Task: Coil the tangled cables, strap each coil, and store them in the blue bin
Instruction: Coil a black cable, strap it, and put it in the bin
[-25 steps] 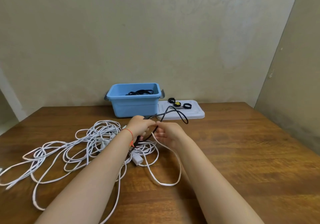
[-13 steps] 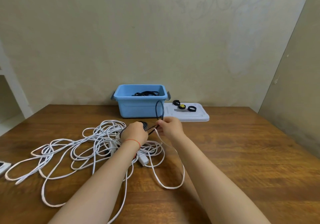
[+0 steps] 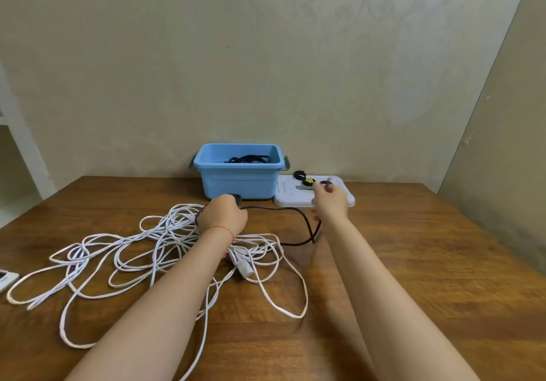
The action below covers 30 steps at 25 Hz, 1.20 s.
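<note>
White cable tangle (image 3: pixel 165 250) blocking table's left (image 3: pixel 97 200)

Left hand (image 3: pixel 223 215) fisted low, right hand (image 3: pixel 330 200) blurred, farther forward, both forearms outstretched.

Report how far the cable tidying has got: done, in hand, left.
Done: one black coil already lies in the blue bin.
In hand: the left hand grips a black cable, part of it trailing loose on the table; the right hand reaches to the straps on the white lid. It is blurred, so its grip is unclear.
Left: the white cable lies tangled, uncoiled and unstrapped.
</note>
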Motion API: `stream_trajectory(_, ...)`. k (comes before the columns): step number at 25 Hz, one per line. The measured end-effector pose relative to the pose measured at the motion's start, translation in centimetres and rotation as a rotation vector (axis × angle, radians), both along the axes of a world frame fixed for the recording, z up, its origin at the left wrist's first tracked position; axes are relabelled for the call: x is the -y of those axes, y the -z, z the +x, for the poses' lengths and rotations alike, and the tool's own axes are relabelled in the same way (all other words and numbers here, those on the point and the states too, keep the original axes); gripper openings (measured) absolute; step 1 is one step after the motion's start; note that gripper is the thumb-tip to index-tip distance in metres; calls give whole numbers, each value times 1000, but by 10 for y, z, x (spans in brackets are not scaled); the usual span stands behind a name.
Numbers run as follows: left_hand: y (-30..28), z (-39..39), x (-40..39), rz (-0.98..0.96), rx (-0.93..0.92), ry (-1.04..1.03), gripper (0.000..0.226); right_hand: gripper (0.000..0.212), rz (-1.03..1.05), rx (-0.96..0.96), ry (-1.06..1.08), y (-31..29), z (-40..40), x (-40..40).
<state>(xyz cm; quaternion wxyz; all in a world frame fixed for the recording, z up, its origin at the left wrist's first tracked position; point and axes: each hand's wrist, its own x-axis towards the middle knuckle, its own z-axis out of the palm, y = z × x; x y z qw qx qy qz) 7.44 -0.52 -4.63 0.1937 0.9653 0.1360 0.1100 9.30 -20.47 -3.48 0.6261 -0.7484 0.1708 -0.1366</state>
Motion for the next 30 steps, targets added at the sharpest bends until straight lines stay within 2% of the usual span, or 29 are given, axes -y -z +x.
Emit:
stream_trajectory(3, -15, 6, 11, -426, -48, 66, 20, 33, -18, -228, -251, 16, -9, -5)
stream_trajectory(5, -21, 10, 15, -725, -87, 86, 22, 37, -136, -266, -344, 18, -17, -1)
stream_trajectory(6, -21, 13, 17, -779, -91, 89, 23, 36, -230, -276, -362, 17, -20, 3)
stream_trajectory(9, -22, 15, 27, -778, -55, 102, 22, 24, -482, -349, -402, 11, -29, 19)
stream_trajectory(11, -24, 13, 38, -744, -34, 139, 21, 19, -409, -335, -412, 11, -32, 29)
stream_trajectory(14, -24, 3, 58, -620, -103, 336, 25, 16, -194, -144, -318, 9, -32, 40)
stream_trajectory(17, -9, 0, 68, -177, -301, 493, 16, 16, -299, -18, -250, 2, -33, 45)
stream_trajectory(19, -1, 3, 71, 7, -355, 476, 15, 20, -317, 17, -251, 0, -34, 47)
stream_trajectory(23, -8, 0, 75, 193, -255, 340, 29, 35, -343, 85, -183, 2, -37, 41)
stream_trajectory(25, -7, -2, 67, 312, -288, 268, 33, 31, -363, 149, -95, -1, -34, 42)
stream_trajectory(27, 2, -3, 54, 339, -359, 213, 34, 26, -413, 192, 12, -9, -29, 51)
stream_trajectory(30, 10, -4, 36, 404, -318, 119, 27, 22, -502, 219, 230, -12, -26, 70)
